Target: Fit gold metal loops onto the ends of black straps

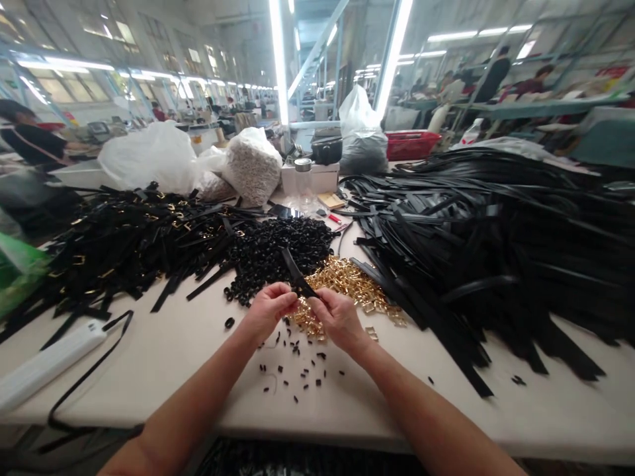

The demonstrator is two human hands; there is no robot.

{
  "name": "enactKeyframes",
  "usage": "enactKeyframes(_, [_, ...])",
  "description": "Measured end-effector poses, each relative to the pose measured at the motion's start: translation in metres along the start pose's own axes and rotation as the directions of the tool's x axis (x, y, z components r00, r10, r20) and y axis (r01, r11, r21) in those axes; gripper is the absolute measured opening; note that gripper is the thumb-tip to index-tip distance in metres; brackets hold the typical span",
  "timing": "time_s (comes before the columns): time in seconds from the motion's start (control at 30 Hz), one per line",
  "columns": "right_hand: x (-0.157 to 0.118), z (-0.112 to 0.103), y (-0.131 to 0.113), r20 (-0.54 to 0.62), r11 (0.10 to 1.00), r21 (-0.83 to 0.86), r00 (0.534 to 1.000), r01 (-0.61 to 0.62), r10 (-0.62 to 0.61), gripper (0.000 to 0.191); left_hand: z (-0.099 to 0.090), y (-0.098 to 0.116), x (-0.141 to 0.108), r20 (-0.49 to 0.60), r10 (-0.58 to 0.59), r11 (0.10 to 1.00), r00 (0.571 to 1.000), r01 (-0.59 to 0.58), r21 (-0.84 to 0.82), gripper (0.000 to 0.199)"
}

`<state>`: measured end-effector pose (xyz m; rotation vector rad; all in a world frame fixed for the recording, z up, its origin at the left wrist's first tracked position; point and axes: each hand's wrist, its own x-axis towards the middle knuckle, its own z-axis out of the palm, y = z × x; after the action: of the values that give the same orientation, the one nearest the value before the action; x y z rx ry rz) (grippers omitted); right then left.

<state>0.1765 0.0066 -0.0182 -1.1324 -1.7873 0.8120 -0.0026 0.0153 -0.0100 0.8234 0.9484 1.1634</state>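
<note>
Between my hands is a short black strap [294,266], its free end pointing up and away over the piles. My right hand [337,314] pinches the strap's near end. My left hand [272,305] is closed with thumb and fingertips together at the strap's left side; whether it grips the strap or a small part there is hard to make out. Just beyond lie a heap of black loops [278,248] and a pile of gold buckles [347,281], partly covered by my right hand. Several tiny black pieces [305,373] are scattered on the table below my hands.
Straps with gold buckles [149,231] are heaped at left, long black straps [471,251] at right. A white power strip [54,363] with a black cord lies front left. Plastic bags [253,165], a clear jar [303,178] and a red basket [411,144] stand behind. People work farther back.
</note>
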Motion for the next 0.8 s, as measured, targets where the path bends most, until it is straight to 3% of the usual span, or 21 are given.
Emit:
enactKeyframes(0.27, [0.001, 0.004, 0.002, 0.038, 0.990, -0.136, 0.999, 0.033, -0.028, 0.026, 0.000, -0.004, -0.001, -0.066, 0.011, 1.000, 0.998, -0.009, 0.024, 0.032])
enactKeyframes(0.5, [0.004, 0.002, 0.007, 0.123, 0.985, -0.171, 0.992, 0.026, -0.005, 0.026, -0.005, -0.004, -0.003, -0.003, 0.186, 0.942, 0.983, -0.177, 0.285, 0.028])
enactKeyframes(0.67, [0.005, 0.000, 0.011, 0.147, 0.973, -0.219, 0.988, 0.068, -0.036, 0.028, -0.006, 0.001, -0.002, 0.071, 0.106, 0.939, 0.992, -0.123, 0.323, 0.026])
enactKeyframes(0.8, [0.004, 0.000, 0.009, 0.197, 1.000, -0.002, 0.980, 0.002, -0.001, 0.027, -0.007, -0.001, -0.001, 0.067, -0.001, 0.987, 0.998, -0.010, 0.159, 0.029])
